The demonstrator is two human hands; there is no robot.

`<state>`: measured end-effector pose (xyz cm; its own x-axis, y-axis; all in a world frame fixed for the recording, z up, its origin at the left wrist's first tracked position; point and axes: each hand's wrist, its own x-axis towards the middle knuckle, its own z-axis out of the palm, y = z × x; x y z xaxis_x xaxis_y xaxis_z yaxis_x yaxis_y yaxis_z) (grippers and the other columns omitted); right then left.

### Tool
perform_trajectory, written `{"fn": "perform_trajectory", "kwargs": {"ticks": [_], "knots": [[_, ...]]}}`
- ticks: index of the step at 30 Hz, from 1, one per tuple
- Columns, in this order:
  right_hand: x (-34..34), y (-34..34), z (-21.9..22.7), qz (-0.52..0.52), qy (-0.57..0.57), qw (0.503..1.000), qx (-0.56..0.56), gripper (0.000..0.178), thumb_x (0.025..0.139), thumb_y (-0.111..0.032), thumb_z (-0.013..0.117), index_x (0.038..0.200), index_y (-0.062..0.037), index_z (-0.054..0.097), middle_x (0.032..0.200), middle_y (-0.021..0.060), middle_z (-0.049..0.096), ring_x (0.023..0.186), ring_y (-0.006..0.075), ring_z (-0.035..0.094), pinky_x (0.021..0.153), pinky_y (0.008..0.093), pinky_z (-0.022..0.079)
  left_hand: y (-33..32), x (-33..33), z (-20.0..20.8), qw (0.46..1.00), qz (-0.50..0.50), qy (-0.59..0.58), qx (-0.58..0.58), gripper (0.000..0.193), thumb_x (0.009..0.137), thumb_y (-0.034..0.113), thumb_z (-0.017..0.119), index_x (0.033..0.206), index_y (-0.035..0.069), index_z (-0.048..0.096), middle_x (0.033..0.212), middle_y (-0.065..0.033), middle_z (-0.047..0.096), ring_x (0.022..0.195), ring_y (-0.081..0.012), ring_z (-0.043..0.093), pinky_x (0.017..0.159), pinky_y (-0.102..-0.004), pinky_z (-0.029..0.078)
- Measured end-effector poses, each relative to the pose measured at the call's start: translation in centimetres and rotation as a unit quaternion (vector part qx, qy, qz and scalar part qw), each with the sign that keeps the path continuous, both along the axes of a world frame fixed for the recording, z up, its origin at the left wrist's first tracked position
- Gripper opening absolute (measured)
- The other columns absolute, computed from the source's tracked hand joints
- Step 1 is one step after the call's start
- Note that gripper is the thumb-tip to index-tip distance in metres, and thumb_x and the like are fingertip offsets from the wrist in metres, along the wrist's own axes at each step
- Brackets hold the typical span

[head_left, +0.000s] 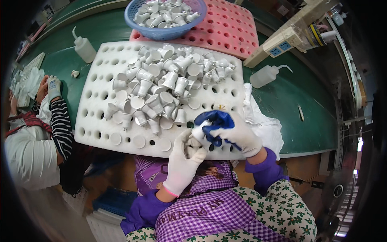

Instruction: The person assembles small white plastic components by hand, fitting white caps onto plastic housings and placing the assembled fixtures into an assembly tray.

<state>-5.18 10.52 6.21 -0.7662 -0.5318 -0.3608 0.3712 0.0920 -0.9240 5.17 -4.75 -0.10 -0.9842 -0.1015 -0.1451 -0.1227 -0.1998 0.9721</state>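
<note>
Over the front edge of a white foam board [89, 123] with rows of holes, I hold a white spotlight bulb housing [198, 133] between both hands. My right hand [231, 131], in a white glove with blue-coated fingers, is closed around its upper side. Below, my left hand [186, 155] in a plain white glove curls its fingers at the lower end, partly hiding it. A heap of similar white bulb housings [146, 86] lies on the board to the left and beyond. Several round white discs [139, 141] sit along the board's near edge.
A blue basket [130, 20] full of housings stands on a pink foam board [244, 30] behind. Squeeze bottles stand left [84, 50] and lie right [264, 76]. A white cloth [266, 129] lies right; another person's gloved hand [54, 87] is at left.
</note>
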Motion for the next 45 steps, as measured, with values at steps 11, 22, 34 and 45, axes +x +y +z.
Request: {"fn": "perform_trajectory", "kwargs": {"ticks": [11, 22, 34, 45], "knots": [[-2.4, -5.6, 3.6, -0.043, 0.183, 0.973, -0.13, 0.033, 0.089, -0.001, 0.051, 0.121, 0.0037, 0.054, 0.103, 0.011, 0.064, 0.088, 0.0157, 0.062, 0.08, 0.0261, 0.05, -4.9, 0.9, -0.2, 0.847, 0.116, 0.044, -0.516, 0.046, 0.067, 0.018, 0.079, 0.105, 0.004, 0.058, 0.063, -0.0046, 0.056, 0.053, -0.018, 0.057, 0.05, -0.0297, 0.046], [3.0, -2.6, -1.4, 0.019, -0.01, 0.999, -0.035, 0.033, 0.094, -0.014, 0.049, 0.122, 0.0003, 0.054, 0.096, 0.0055, 0.063, 0.07, 0.0082, 0.057, 0.067, 0.0219, 0.048, -5.4, 0.7, 3.5, 0.891, 0.107, 0.064, -0.436, 0.025, 0.071, 0.009, 0.073, 0.09, 0.001, 0.058, 0.06, -0.0032, 0.057, 0.051, -0.0104, 0.057, 0.047, -0.0261, 0.045], [5.7, -3.4, -3.5, 0.019, 0.28, 0.96, 0.018, 0.042, 0.098, -0.032, 0.045, 0.125, 0.0, 0.046, 0.101, 0.0049, 0.058, 0.092, 0.0112, 0.056, 0.082, 0.0277, 0.048, -1.8, -0.5, 4.7, 0.971, 0.041, 0.0, -0.234, 0.039, 0.07, 0.019, 0.079, 0.097, 0.0, 0.058, 0.059, 0.0008, 0.047, 0.051, -0.005, 0.044, 0.05, -0.0203, 0.041], [4.3, -3.6, -4.0, -0.162, -0.394, 0.868, -0.255, 0.039, 0.096, -0.045, 0.044, 0.104, -0.01, 0.058, 0.084, 0.0008, 0.061, 0.069, 0.01, 0.059, 0.055, 0.0228, 0.049, -2.5, -1.8, 5.2, 0.988, -0.052, -0.103, 0.099, 0.034, 0.088, 0.015, 0.06, 0.116, -0.003, 0.055, 0.069, 0.0042, 0.052, 0.056, -0.0006, 0.043, 0.048, -0.0156, 0.034]]}}
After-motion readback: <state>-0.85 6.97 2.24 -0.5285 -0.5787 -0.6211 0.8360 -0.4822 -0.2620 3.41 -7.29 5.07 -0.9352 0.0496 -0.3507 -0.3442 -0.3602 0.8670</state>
